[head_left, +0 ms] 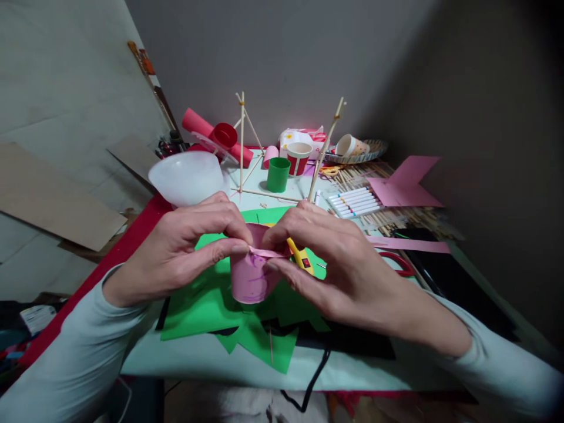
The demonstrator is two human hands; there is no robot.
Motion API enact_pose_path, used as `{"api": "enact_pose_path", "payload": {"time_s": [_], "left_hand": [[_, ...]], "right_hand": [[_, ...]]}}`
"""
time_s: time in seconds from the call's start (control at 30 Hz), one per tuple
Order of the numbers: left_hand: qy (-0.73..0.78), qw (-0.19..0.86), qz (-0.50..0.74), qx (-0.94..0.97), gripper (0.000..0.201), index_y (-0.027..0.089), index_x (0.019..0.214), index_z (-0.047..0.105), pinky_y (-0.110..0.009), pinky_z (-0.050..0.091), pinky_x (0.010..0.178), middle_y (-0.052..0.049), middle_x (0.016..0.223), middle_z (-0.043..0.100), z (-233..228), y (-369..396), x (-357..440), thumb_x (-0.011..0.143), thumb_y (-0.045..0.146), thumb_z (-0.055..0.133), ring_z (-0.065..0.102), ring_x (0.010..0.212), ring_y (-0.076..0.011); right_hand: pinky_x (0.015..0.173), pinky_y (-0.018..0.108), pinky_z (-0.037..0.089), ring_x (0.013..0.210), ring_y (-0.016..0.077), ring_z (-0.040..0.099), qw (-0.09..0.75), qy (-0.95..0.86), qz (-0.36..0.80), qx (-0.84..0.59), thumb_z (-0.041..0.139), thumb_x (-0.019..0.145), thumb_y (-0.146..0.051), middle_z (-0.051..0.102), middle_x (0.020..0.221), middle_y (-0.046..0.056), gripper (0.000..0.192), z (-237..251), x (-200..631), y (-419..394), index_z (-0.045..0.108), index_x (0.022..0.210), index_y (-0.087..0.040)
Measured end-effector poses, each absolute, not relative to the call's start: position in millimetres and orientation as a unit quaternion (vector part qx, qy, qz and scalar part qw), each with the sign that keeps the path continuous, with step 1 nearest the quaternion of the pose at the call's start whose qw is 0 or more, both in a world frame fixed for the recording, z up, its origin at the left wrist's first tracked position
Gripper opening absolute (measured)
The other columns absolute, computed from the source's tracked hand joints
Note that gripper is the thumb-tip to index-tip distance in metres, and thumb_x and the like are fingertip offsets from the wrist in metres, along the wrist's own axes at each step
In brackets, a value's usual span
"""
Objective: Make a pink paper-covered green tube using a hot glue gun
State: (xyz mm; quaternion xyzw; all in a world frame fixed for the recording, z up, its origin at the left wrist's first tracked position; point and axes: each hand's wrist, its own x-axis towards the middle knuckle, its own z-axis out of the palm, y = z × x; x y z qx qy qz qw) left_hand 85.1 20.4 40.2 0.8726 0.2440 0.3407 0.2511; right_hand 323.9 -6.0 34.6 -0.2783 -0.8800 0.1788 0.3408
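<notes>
Head view: bare bench [198,371] lines the front edge. Over green paper [198,314], a pink cup [249,286] has its axis nearly vertical, mouth up; left hand [187,244] and right hand [343,264] pinch a pink strip [267,253], fingers closed, sideways across its upper front.

No writing can be read: the white label [39,319] at near left and the markings [314,136] on the far red-and-white packet [291,138] (both blurred) are illegible.

Pale bowl [185,178]; tipped cup [351,146]
</notes>
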Motion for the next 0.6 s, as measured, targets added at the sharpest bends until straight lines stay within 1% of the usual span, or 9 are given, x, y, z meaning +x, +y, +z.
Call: {"api": "enact_pose_path", "payload": {"time_s": [0.13,0.23,0.33,0.43,0.53,0.6], "left_hand": [[0.247,0.248,0.348,0.870,0.007,0.023,0.093,0.071,-0.032,0.048,0.078,0.001,0.084,0.069,38,17,86,0.094,0.017,0.069,0.060,0.083,-0.0171],[0.246,0.243,0.369,0.863,0.008,0.024,0.094,0.073,-0.031,0.049,0.078,0.001,0.085,0.068,35,15,87,0.091,0.017,0.074,0.061,0.084,-0.0172],[0.235,0.257,0.369,0.862,0.005,0.023,0.088,0.073,-0.030,0.050,0.076,0.000,0.082,0.069,37,16,89,0.091,0.019,0.075,0.061,0.081,-0.0169],[0.217,0.283,0.340,0.870,0.008,0.023,0.084,0.073,-0.030,0.051,0.075,-0.002,0.079,0.070,40,21,88,0.092,0.023,0.074,0.063,0.079,-0.0178],[0.207,0.312,0.319,0.871,0.009,0.025,0.084,0.074,-0.032,0.052,0.074,-0.003,0.079,0.071,40,27,85,0.092,0.026,0.075,0.065,0.076,-0.0189],[0.201,0.331,0.318,0.865,0.010,0.025,0.082,0.075,-0.032,0.052,0.073,-0.003,0.077,0.071,40,29,83,0.091,0.027,0.076,0.064,0.073,-0.0188]], "right_hand": [[0.077,0.033,0.041,0.080,0.0162,0.052,0.373,-0.874,0.153,-0.271,0.061,0.098,-0.016,0.064,0.088,0.006,0.009,32,320,-7,0.067,0.095,-0.010],[0.078,0.033,0.042,0.079,0.0156,0.052,0.394,-0.866,0.152,-0.268,0.061,0.096,-0.013,0.064,0.086,0.004,0.005,32,318,-9,0.064,0.093,-0.012],[0.079,0.033,0.043,0.081,0.0165,0.053,0.382,-0.869,0.162,-0.269,0.061,0.097,-0.014,0.066,0.089,0.005,0.004,34,319,-10,0.062,0.094,-0.016],[0.079,0.032,0.045,0.083,0.0171,0.055,0.360,-0.874,0.186,-0.270,0.059,0.100,-0.019,0.067,0.091,0.005,0.006,36,320,-11,0.062,0.095,-0.018],[0.077,0.030,0.045,0.083,0.0165,0.055,0.344,-0.874,0.208,-0.272,0.057,0.103,-0.022,0.066,0.091,0.005,0.011,36,321,-12,0.063,0.096,-0.017],[0.075,0.029,0.045,0.082,0.0157,0.056,0.348,-0.871,0.217,-0.269,0.060,0.103,-0.024,0.065,0.090,0.005,0.012,33,321,-11,0.065,0.096,-0.015]]}}
